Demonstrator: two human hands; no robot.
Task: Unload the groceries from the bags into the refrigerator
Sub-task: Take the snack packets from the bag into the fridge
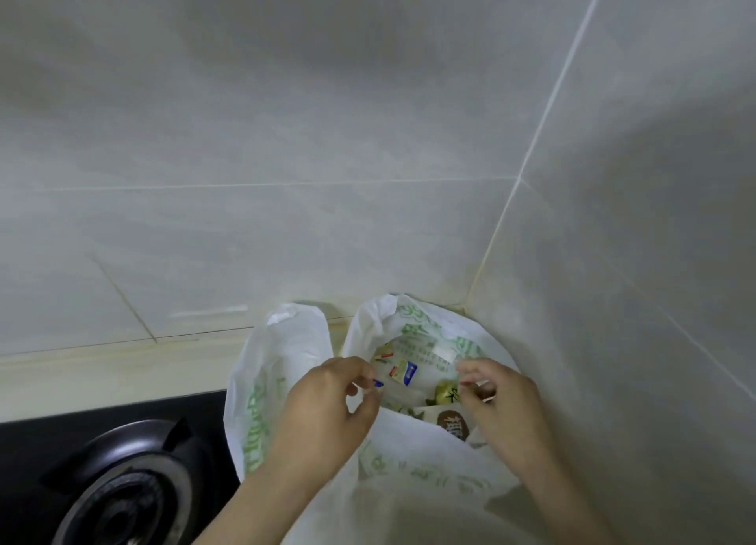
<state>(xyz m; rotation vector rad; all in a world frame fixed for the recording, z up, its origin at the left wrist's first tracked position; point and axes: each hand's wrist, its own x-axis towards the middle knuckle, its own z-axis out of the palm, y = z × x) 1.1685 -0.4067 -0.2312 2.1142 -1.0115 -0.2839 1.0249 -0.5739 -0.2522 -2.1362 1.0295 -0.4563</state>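
Note:
A white plastic grocery bag [417,462] with green print stands in the corner of the counter, its mouth spread. My left hand [327,405] pinches the left rim of the bag with curled fingers. My right hand [503,401] pinches the right rim. Inside I see a clear packet with a blue and yellow label [403,370], a yellow-green item [444,393] and a pack with a round brown label [452,424]. A second white bag [282,364] stands just to the left, touching the first.
A black gas hob with a round burner [122,491] lies at the lower left, close to the bags. Grey tiled walls [368,135] meet in a corner right behind the bags. The refrigerator is out of view.

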